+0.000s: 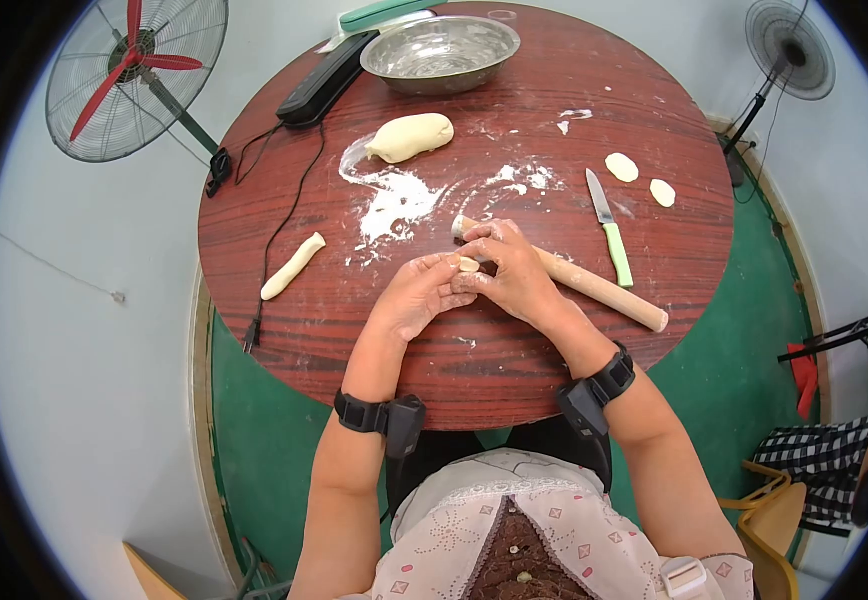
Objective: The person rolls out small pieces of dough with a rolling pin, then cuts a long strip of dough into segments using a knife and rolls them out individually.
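Between the fingertips of my left hand (422,291) and my right hand (510,272) is a small piece of dough (468,264), pinched from both sides just above the table. A wooden rolling pin (604,288) lies slantwise, its far part partly covered by my right hand. Left of my hands lies a thin dough roll (294,266). Farther back, a thick log of dough (411,137) rests by scattered white flour (397,203). A knife with a green handle (617,254) lies to the right, near two flat dough rounds, one larger (622,167) and one smaller (662,192).
A metal basin (440,55) stands at the back of the round table (564,60). Beside it is a black elongated case (327,80), and a black cord (295,215) with a plug runs down the left side. Fans stand left (136,62) and right (792,52).
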The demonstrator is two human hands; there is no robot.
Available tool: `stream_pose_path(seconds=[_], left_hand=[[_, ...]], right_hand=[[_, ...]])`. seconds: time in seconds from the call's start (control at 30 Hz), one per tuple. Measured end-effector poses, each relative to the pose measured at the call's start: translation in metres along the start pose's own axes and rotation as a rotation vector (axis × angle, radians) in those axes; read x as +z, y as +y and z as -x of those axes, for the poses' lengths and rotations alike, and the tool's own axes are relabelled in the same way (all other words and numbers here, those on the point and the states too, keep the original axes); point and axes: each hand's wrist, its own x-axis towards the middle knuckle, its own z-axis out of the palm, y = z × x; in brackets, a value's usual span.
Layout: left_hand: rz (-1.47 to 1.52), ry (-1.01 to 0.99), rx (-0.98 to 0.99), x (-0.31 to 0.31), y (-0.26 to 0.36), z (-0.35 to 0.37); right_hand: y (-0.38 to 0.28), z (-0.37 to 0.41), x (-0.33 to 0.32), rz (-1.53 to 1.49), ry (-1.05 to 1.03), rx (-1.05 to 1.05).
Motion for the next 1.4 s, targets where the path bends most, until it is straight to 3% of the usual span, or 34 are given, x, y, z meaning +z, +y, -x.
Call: stream_pose_path(seconds=[0.23,0.33,0.53,1.0,1.2,1.4], left_hand=[[-0.013,0.002,0.003,0.001,-0.003,-0.001],[0.007,-0.003,0.005,-0.001,-0.003,-0.001],[-0.057,-0.037,-0.058,0.0,0.001,0.002],[-0.052,-0.004,0.031,0.001,-0.002,-0.002],[-0.101,0.077,-0.007,0.009,0.002,0.002],[-0.09,0.018,-0.089,0.008,0.003,0.003]], right_hand=[[-0.009,-0.001,-0.003,0.034,-0.003,-0.053],[-0.011,-0.001,-0.007,-0.165,-0.173,0.046],[-0.006,-0.002,-0.013,-0.233,-0.248,0.077],[-0.011,-0.001,-0.009,-0.143,-0.087,0.018],[-0.002,-0.001,-0.009,-0.155,-0.144,0.078],[0.0,-0.001,-0.008,-0.13,-0.096,0.06]])
